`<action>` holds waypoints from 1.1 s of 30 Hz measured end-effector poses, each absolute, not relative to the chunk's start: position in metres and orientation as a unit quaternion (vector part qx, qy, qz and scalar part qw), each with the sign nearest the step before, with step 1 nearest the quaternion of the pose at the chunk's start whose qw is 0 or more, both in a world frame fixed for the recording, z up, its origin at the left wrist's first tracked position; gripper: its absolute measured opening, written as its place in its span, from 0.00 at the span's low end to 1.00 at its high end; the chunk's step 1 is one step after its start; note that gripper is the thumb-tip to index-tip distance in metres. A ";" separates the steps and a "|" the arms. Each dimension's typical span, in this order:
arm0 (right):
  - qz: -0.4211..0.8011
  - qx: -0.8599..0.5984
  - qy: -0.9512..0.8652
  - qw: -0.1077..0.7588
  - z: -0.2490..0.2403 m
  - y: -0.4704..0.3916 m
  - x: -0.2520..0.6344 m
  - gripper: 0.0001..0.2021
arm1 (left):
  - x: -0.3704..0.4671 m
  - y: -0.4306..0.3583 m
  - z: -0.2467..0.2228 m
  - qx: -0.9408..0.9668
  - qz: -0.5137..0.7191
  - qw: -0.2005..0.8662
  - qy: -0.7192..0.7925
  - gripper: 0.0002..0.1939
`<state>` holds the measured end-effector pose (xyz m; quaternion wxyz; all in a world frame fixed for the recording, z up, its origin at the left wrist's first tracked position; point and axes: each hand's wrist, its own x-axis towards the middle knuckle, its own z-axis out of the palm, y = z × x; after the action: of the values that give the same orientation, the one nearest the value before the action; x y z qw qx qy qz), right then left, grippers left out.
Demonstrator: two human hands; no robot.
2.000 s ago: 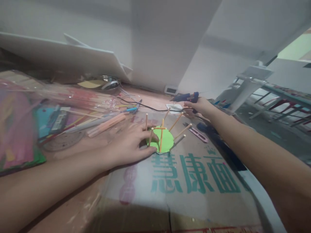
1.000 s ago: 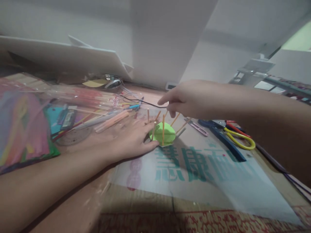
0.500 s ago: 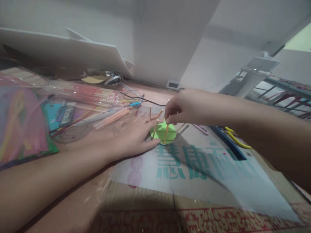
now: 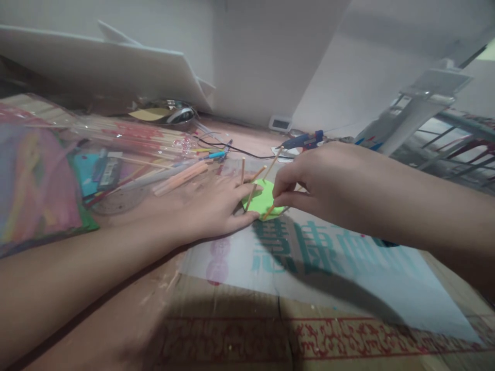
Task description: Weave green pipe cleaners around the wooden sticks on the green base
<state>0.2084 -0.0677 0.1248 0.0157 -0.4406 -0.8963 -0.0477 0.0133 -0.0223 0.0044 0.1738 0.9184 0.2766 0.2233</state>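
Observation:
A bright green disc lies on a white printed sheet, with several thin wooden sticks standing up around its edge at different slants. My left hand rests flat at the disc's left side, thumb and index finger spread over its edge with one wooden stick between them. With thumb and fingertips, my right hand pinches an orange-tan stick whose lower end meets the disc's near edge. That stick tilts to the right, and its upper part is hidden by the fingers.
A blue glue gun lies behind my right hand. To the left are bagged wooden sticks, a bag of colourful strips, peach glue-stick-like rods and a blue pen. The white printed sheet covers patterned cardboard.
My right hand has moved right and lower in the view, and the pinched stick leans further right. The view has shifted slightly, and the glue gun shows behind the hand.

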 end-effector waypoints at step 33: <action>-0.132 -0.392 -0.910 0.036 0.022 -0.111 0.271 0.17 | 0.008 -0.033 0.011 0.920 0.198 0.168 0.294 0.19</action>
<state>0.2706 -0.1107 0.0218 0.0357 -0.3917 -0.9098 -0.1322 0.0083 -0.0331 0.0112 0.1678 0.9198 0.2941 0.1982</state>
